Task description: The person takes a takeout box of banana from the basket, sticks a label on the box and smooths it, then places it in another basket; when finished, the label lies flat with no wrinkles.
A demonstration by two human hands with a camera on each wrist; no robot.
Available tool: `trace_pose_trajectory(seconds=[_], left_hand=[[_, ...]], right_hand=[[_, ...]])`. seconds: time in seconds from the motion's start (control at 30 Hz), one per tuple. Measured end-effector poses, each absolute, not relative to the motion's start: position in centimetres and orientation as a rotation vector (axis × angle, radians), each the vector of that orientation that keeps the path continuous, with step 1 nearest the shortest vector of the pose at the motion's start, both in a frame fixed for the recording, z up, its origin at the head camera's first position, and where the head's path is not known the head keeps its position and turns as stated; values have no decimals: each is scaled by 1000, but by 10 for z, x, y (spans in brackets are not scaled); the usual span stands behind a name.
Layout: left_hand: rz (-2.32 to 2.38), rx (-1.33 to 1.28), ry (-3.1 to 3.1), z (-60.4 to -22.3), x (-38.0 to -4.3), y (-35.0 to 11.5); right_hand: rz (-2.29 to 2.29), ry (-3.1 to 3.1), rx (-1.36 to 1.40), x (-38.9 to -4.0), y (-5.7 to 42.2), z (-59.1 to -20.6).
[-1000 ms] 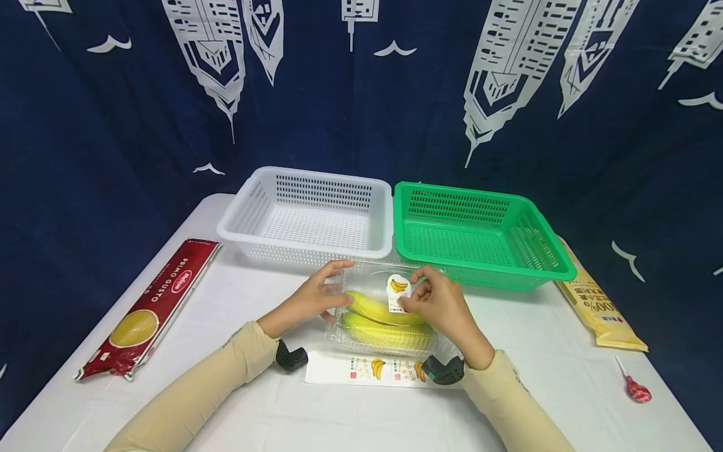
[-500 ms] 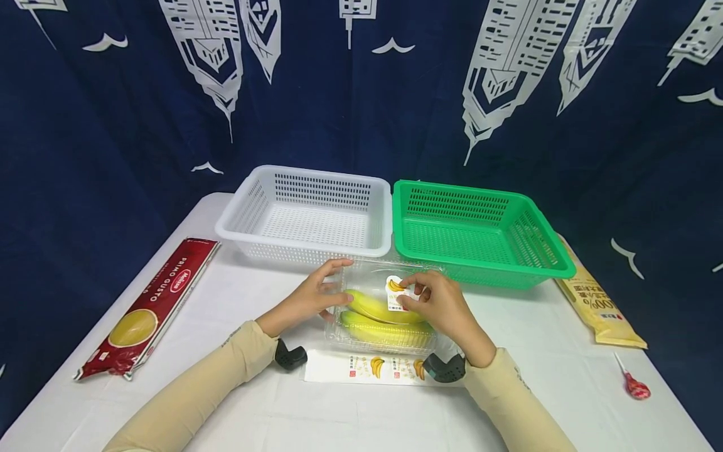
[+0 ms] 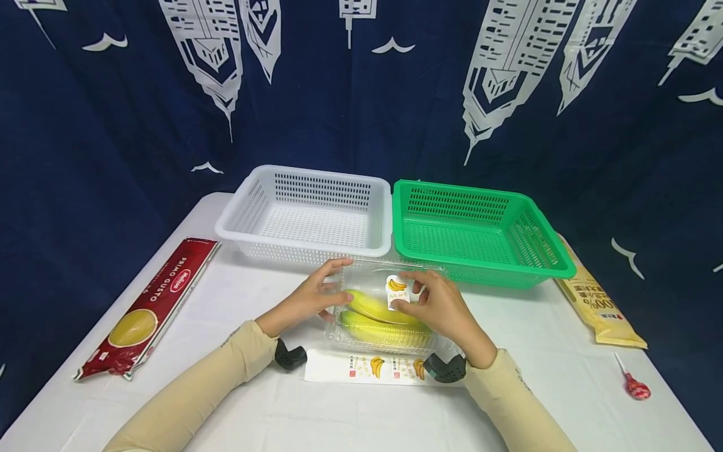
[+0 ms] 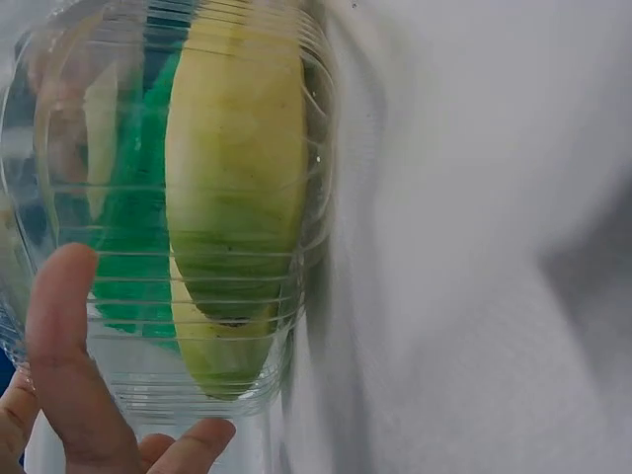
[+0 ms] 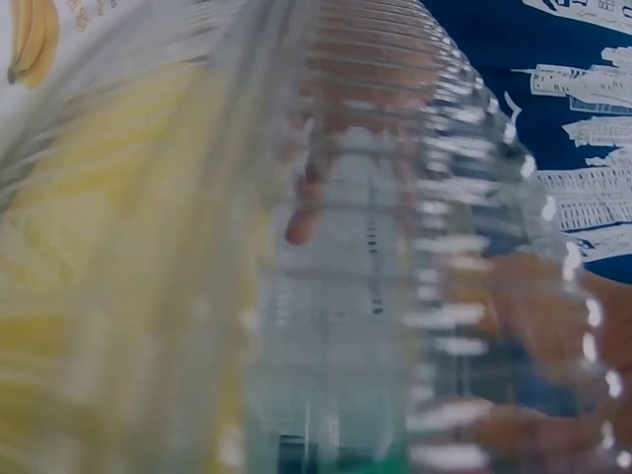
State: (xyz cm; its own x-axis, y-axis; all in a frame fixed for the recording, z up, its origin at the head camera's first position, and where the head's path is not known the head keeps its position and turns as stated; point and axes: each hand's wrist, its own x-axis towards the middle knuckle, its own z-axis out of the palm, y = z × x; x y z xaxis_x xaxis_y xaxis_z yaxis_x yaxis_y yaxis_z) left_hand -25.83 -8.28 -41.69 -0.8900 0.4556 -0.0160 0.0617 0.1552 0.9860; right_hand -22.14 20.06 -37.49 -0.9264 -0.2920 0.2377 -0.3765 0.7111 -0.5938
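Note:
A clear plastic fruit box (image 3: pixel 364 275) holding yellow-green bananas (image 3: pixel 384 334) sits on the white table, lid down. On the lid is a white label (image 3: pixel 398 287) with a banana picture. My left hand (image 3: pixel 307 300) grips the box's left end, thumb on top and fingers along the side. In the left wrist view the thumb (image 4: pixel 67 336) lies against the ribbed wall, beside a banana (image 4: pixel 235 148). My right hand (image 3: pixel 443 307) touches the lid, thumb and forefinger spread at the label's right side. Much of the right hand shows only through blurred plastic in the right wrist view.
Behind the box stand a white basket (image 3: pixel 305 246) and a green basket (image 3: pixel 480 267). A banana label strip (image 3: pixel 333 367) lies in front. To the left is a red pasta packet (image 3: pixel 149 307); at right are a yellow packet (image 3: pixel 601 307) and a red lollipop (image 3: pixel 637 387).
My right forefinger and thumb have shifted over the label, baring more of it. The label lies flatter on the lid. My left hand keeps its place on the box.

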Motion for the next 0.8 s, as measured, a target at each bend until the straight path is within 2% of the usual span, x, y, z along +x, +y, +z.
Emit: trace_pose_trajectory(seconds=[0.2,0.33,0.57,0.8], left_hand=[[1757,507,2146,-416,-258,-82],[1735,515,2166,-414,-257,-83],[1711,535,2154,-410,-255,-84],[1698,506,2148,-411,-256,-84]], right_hand=[[1192,-2780,574,-221,207,-366],[1375,-2773,684,-222,221,-356],[1535,-2712,849,-224,262,-337],[1544,-2575,771,-226,310,-329]])
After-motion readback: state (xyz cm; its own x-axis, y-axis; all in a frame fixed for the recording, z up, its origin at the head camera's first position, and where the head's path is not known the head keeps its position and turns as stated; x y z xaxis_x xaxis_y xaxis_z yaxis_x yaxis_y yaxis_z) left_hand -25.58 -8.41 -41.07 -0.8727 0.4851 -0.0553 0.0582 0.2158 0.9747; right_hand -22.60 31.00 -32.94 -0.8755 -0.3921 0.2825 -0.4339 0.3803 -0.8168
